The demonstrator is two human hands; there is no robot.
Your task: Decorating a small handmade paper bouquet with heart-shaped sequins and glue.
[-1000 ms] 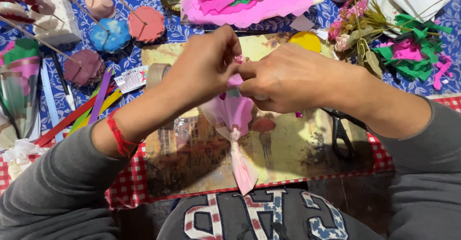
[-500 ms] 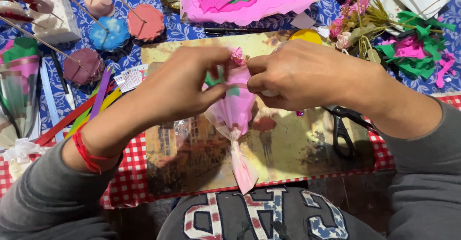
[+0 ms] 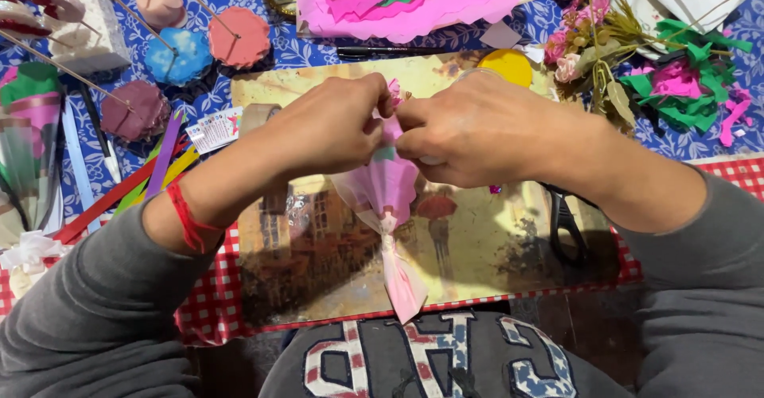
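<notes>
Pink paper bouquet (image 3: 387, 207) | upright over picture mat (image 3: 318, 247) on worktop (image 3: 239, 56), long axis toward the body | left hand (image 3: 330, 127) and right hand (image 3: 477, 131) pinch its top, equally near | tied tail hangs below.

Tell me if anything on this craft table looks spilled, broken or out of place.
Nothing stands out. Both hands, left hand and right hand, hold the pink paper cone above the picture placemat; green and pink paper scraps lie heaped, ordinary craft clutter.
</notes>
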